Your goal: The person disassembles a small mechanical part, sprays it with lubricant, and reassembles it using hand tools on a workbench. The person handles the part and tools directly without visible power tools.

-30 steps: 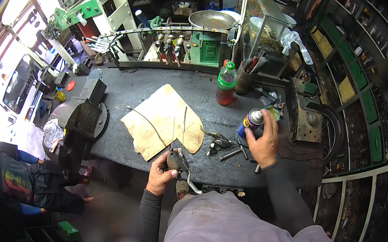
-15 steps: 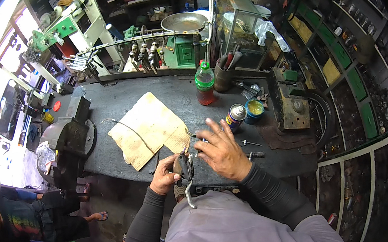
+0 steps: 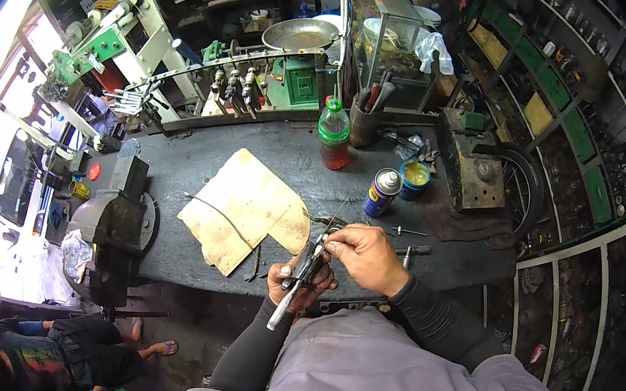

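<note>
My left hand (image 3: 297, 284) is wrapped around a hand lever assembly (image 3: 308, 264) with a dark body, held over the bench's near edge. Its silver lever (image 3: 283, 309) points down toward my lower left. At the upper end of the assembly, my right hand (image 3: 366, 255) is closed, thumb and forefinger pinched together against it. Whatever lies between those fingertips is too small to make out. Just beyond the hands, some dark thin metal pieces (image 3: 321, 218) lie by the corner of a tan cardboard sheet (image 3: 241, 204).
A thin cable (image 3: 214, 208) crosses the cardboard. To the right stand a spray can (image 3: 382, 192), an open blue tub (image 3: 414, 178) and a red-liquid bottle (image 3: 334, 137). A bench vise (image 3: 112, 226) sits at left. Small metal parts (image 3: 412, 250) lie beside my right hand. A person (image 3: 53, 356) is at lower left.
My right hand, spread beside the assembly before, has come down and pinches at its upper end. My left hand has turned the assembly, so the silver lever now slants to the lower left.
</note>
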Available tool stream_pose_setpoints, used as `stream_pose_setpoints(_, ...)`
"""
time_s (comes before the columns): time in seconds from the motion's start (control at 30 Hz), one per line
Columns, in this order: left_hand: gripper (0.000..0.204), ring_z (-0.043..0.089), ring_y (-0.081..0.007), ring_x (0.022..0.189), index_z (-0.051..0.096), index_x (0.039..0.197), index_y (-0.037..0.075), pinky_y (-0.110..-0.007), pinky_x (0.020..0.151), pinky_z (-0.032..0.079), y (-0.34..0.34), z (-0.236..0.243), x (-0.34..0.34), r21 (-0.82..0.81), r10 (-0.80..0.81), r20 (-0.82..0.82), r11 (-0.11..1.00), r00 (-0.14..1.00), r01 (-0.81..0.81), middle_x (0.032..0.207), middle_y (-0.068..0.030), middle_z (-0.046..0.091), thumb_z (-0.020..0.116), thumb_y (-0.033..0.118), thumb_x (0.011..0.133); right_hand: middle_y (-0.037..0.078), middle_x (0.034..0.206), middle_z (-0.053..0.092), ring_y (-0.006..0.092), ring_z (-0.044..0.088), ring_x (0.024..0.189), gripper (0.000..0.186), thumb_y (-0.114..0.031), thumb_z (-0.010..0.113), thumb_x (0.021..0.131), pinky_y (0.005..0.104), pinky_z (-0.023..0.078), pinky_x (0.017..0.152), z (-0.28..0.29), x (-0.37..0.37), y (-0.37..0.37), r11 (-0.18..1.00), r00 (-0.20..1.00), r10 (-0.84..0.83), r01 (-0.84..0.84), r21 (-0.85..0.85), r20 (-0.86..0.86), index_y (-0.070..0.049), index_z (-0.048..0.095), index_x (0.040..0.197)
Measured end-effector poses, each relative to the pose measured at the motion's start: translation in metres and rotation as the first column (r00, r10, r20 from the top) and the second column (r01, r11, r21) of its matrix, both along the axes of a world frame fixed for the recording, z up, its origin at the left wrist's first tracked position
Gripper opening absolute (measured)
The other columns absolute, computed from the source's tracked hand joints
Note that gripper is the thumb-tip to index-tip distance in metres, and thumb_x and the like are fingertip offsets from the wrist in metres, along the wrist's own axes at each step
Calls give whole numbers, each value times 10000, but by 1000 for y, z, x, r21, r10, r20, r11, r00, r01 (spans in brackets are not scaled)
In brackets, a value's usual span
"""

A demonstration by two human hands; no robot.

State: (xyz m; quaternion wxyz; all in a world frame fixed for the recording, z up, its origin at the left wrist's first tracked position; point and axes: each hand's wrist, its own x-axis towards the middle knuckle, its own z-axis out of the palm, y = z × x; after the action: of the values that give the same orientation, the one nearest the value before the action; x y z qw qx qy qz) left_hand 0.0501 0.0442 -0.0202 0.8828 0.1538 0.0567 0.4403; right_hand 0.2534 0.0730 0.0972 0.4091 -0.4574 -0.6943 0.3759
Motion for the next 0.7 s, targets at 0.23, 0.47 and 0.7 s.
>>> stream_pose_setpoints(0.23,826,670,-259,961,611,1399,-30,-536,1034,568,-10,2,-6,-33,54,-184,998,982,-61,1007,-112,673,786,497,787,149,916,779,331,770,847,126,-61,768,947,418,598,771,23,16,-10,995,990,91,-94,23,106,15,807,1040)
stream_pose_setpoints(0.47,934,619,-233,1335,467,1607,-12,-400,1161,484,-16,16,7,202,404,-449,915,797,-349,1457,-116,642,863,392,863,224,1210,711,410,681,1149,331,-230,835,954,504,527,968,11,14,-24,936,934,-213,110,336,287,-37,710,1191)
stream_pose_setpoints(0.7,792,669,-163,1090,538,1519,47,-360,996,570,-3,35,16,359,604,-481,797,635,-486,1201,-25,661,869,498,959,254,882,721,463,724,872,426,-410,671,1108,546,556,784,-14,11,-50,858,936,350,-302,-416,43,8,683,1027)
